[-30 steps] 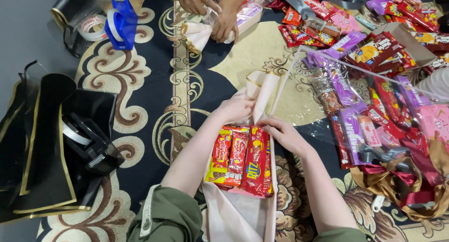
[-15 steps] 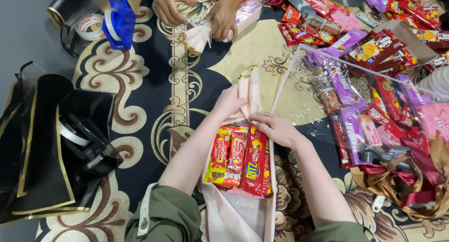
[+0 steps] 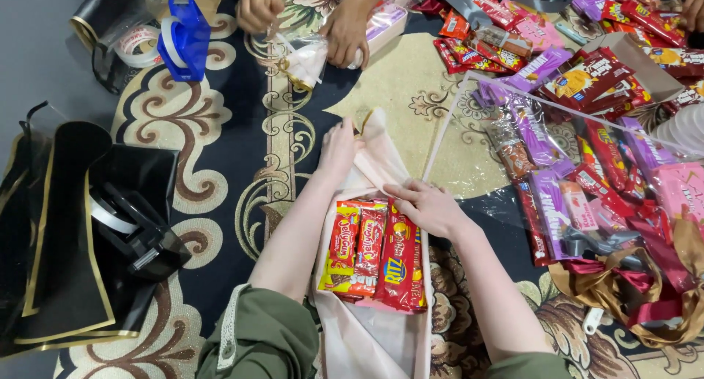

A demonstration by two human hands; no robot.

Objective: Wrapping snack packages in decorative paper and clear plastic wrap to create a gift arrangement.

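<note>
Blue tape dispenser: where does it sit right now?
In the head view the blue tape dispenser stands at the upper left on the patterned carpet, beside a roll of clear tape and left of another person's hands.

Open carpet (image 3: 411, 93) lies beyond the pale wrapping sheet (image 3: 374, 335); heaped snack packets (image 3: 587, 130) crowd the right edge, black tape dispenser (image 3: 132, 225) and blue tape dispenser (image 3: 183, 38) block the left.

1 head camera looks steeply down, close over the carpet (image 3: 220, 166).
</note>
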